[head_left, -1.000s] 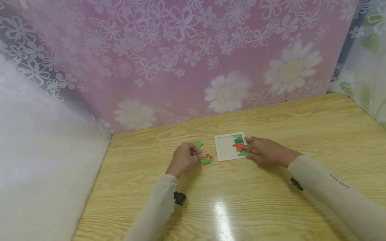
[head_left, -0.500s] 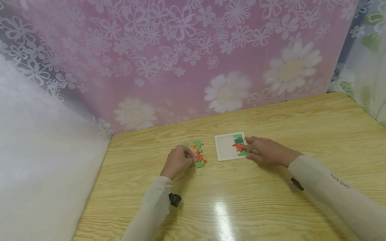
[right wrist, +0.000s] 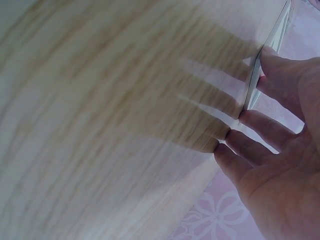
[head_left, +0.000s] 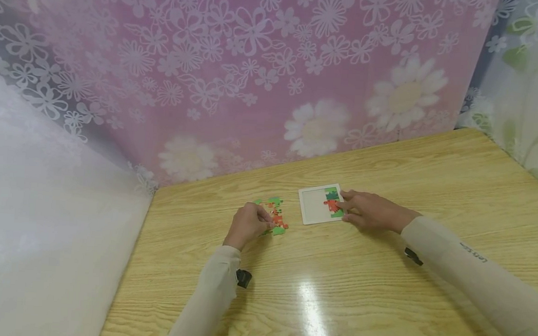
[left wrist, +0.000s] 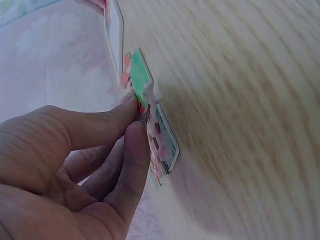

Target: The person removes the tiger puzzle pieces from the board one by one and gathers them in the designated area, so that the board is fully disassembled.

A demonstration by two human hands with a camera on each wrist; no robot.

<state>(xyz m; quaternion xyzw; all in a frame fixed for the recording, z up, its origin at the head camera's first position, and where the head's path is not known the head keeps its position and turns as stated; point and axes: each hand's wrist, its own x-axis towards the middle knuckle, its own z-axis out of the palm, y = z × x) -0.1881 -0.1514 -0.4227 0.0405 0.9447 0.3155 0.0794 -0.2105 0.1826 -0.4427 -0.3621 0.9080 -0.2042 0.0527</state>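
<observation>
In the head view, my left hand (head_left: 248,223) is over a cluster of green and red jigsaw puzzle pieces (head_left: 274,201). The left wrist view shows its thumb and index finger pinching the edge of a green puzzle piece (left wrist: 140,75) with a little red on it. More pieces lie just beyond the fingertips; some are hidden behind the hand. My right hand (head_left: 370,210) rests at the right edge of a white puzzle tray (head_left: 309,223), fingers extended. One finger reaches over the rim onto a red piece (head_left: 331,206). Green pieces (head_left: 331,193) sit along that same side, and the tray's left part shows bare board.
Both hands work on a wood-grain table (head_left: 344,296). A pink flowered curtain (head_left: 255,85) hangs along the table's back edge, and a pale sheet (head_left: 48,216) borders its left side. Small black cameras (head_left: 244,278) are strapped at the wrists.
Over the second, my left hand has shifted left and slightly toward me, and the red and green pieces at its fingertips have shifted likewise. My right hand and the tray stay put.
</observation>
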